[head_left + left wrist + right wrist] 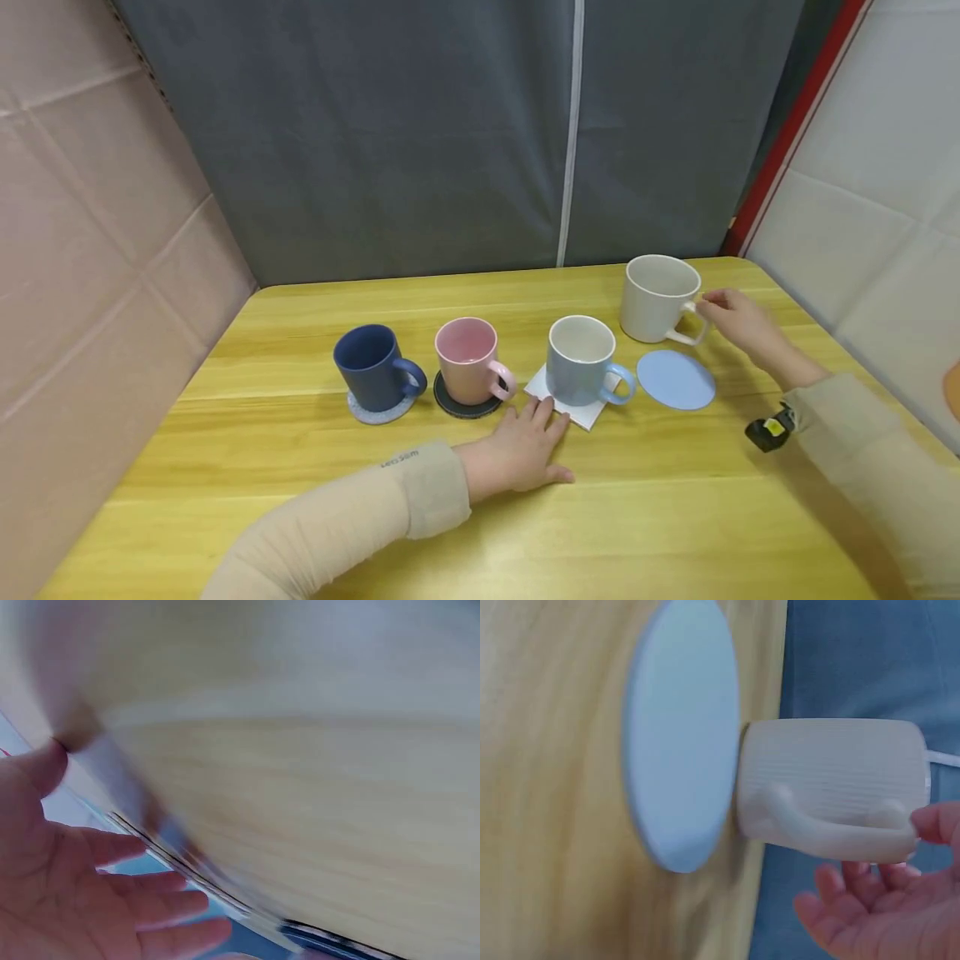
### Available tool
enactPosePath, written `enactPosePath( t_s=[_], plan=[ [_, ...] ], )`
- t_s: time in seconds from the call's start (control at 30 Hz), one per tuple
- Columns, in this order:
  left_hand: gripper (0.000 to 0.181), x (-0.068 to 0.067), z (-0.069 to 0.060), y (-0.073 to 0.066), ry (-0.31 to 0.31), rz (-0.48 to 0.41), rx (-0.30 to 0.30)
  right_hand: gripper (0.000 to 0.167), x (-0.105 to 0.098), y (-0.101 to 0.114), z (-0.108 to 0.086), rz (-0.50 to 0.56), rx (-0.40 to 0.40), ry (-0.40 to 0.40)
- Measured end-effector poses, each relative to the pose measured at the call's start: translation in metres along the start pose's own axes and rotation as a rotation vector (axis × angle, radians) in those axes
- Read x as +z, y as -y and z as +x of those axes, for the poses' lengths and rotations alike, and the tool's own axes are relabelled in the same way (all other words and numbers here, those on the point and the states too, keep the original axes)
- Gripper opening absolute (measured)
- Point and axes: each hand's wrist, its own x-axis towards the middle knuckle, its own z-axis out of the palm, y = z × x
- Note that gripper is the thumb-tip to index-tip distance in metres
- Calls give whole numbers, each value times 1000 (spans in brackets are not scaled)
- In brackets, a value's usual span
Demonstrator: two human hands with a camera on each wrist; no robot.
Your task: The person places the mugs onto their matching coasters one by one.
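A white mug (660,300) stands upright at the back right, its handle (832,836) toward my right hand (742,321). In the right wrist view, the thumb (936,823) is at the handle's upper end; the other fingers are loosely bent beside it, not wrapped round it. Just in front of this mug lies a round light-blue coaster (676,379). My left hand (522,447) lies with fingers spread, fingertips at the near edge of a square white coaster (588,414). That coaster bears a grey-blue mug (577,371) with a light-blue handle.
Left of these, a pink mug (467,367) stands on a round black coaster (468,410). Farther left, a dark blue mug (367,371) stands on a round grey coaster (378,414). A dark grey curtain (360,167) hangs behind the wooden table (300,483).
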Motion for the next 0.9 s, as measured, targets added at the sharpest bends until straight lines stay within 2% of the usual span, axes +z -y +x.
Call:
enactPosePath(
  t_s=[0.07,0.13,0.23,0.3,0.4,0.73,0.9],
  plan=[
    [74,-3,-3,-7,-8,52,-2,52,3,-8,2,74,40,94],
    [71,-9,-6,-17,-21,94,16,47,5,-14,5,161,45,163],
    [68,-17,-9,-33,-55,106,98,39,7,-20,10,279,58,248],
    [68,-21,-6,-42,-84,111,144,36,8,-21,12,333,67,278],
    [69,-25,6,-54,-100,93,178,34,9,-22,13,385,82,297],
    [70,-39,65,-84,-28,-48,150,32,10,-30,14,492,86,293],
    [72,-42,81,-95,26,-88,71,32,10,-32,16,544,77,299]
  ],
)
